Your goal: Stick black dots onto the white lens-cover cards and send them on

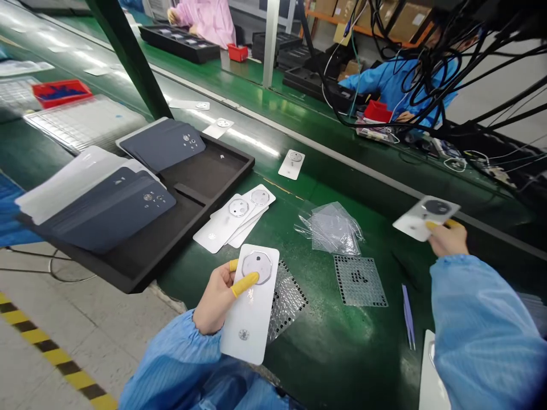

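A white rectangular panel (252, 307) is held by the yellow-capped fingers (244, 285) of the left hand (219, 295) above the green tabletop's (333, 353) near edge, another white panel (409, 221) by the right hand (449, 238) toward the far edge.

Left hand (216, 299): most fingers hidden behind the held white phone-back panel (248, 310); thumb overlaps the edge of its round ring. Panel's small print unreadable. It also blocks part of the dotted sheet (287, 302). Right hand (449, 236) covers one corner of the second white panel (410, 223), markings blurry. Third white panel (428, 378) runs under the right sleeve (474, 319), cropped at bottom. Person in pink (213, 23) cut off up top; person in blue (371, 80) partly behind black cables (416, 75).
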`<state>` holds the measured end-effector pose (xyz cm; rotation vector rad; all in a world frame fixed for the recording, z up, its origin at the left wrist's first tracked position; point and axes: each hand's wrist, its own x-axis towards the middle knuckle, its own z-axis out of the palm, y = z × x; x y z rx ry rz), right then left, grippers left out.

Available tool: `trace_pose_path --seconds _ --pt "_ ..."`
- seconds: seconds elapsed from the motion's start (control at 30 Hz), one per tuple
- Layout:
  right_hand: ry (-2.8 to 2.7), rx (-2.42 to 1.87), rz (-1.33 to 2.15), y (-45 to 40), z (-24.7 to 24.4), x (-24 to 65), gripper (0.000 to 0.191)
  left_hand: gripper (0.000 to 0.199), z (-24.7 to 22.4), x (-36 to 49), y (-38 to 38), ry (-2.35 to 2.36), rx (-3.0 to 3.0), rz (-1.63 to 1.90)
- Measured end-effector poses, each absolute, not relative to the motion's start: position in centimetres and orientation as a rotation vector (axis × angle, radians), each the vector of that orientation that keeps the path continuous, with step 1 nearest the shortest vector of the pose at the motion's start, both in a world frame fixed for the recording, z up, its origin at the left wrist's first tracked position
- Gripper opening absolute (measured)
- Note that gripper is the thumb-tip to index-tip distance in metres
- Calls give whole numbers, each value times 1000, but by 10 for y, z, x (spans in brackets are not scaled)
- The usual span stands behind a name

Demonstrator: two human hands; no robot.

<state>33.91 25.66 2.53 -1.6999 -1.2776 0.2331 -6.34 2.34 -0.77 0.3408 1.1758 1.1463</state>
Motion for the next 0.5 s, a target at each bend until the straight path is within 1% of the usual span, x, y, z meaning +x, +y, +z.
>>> trace_pose_path --seconds 0.1,0.23,0.3,0.37,0.43,0.5 --pt "-1344 -1581 645 246 9 260 36 37 -5 -68 16 1100 351 1120" --pt "-1505 -1374 1065 213 -29 121 32 39 1 -70 2 1087 328 1228" --pt "-1586 -1283 1178 197 -45 56 33 43 3 -70 -6 1122 294 1326" --pt "-1669 -1212 1238 188 -55 7 37 46 1 -73 -13 1185 267 1425" --pt "-1758 -1164 1276 185 -56 -24 44 49 -2 -78 -19 1246 250 1482" --pt "-1840 -1133 1306 187 -50 -34 49 51 -6 -86 -23 1299 237 1488"
